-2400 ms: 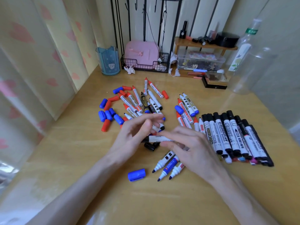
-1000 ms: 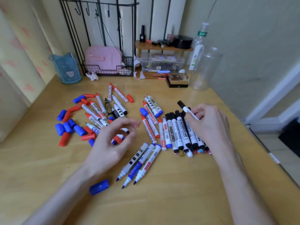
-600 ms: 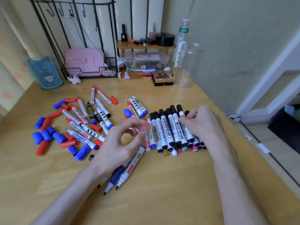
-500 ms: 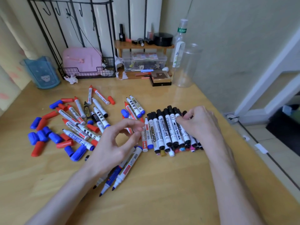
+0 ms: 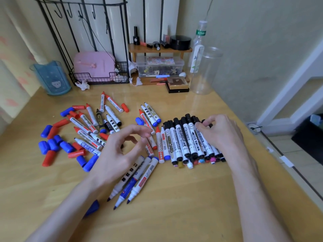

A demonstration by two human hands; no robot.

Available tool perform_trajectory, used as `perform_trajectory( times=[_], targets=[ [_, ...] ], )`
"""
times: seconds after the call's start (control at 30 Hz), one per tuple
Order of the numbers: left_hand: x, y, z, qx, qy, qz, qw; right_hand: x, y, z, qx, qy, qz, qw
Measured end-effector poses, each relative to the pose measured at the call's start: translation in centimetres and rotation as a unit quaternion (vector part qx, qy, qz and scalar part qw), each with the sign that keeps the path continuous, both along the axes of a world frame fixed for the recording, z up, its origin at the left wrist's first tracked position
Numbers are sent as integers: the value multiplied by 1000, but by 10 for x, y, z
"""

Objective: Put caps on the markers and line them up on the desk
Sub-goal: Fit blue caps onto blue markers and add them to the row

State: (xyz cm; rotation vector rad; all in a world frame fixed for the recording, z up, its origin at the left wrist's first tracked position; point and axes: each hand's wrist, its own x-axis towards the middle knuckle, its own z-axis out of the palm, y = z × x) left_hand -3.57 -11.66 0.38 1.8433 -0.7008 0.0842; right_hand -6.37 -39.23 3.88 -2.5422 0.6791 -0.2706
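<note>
A row of black-capped markers (image 5: 185, 142) lies side by side at the right of the desk (image 5: 174, 206), with red- and blue-capped ones (image 5: 161, 147) at its left end. My right hand (image 5: 222, 133) rests on the row's right end, fingertips pinching a black-capped marker (image 5: 197, 130) that lies in the row. My left hand (image 5: 122, 151) hovers loosely curled and holds nothing. Three uncapped markers (image 5: 134, 180) lie under it. More uncapped markers (image 5: 90, 126) are piled at the left, beside loose red and blue caps (image 5: 52, 145). One blue cap (image 5: 92, 208) lies by my left forearm.
At the back stand a blue cup (image 5: 52, 77), a wire rack holding a pink box (image 5: 94, 67), a small wooden shelf (image 5: 157, 49), a clear storage box (image 5: 159, 67), a bottle (image 5: 199, 46) and a clear plastic jar (image 5: 204, 70). The desk's right edge (image 5: 272, 154) runs just past the row.
My right hand carried a black-capped marker from the middle to the right and laid it into the row. My left hand let go and now hovers. The view swung right.
</note>
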Motion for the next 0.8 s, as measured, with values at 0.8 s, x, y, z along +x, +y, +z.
perform_trajectory(
  times=[0.8],
  targets=[
    [8, 115, -20, 123, -74, 126, 982, 49, 134, -37, -37, -124, 346, 929]
  ],
)
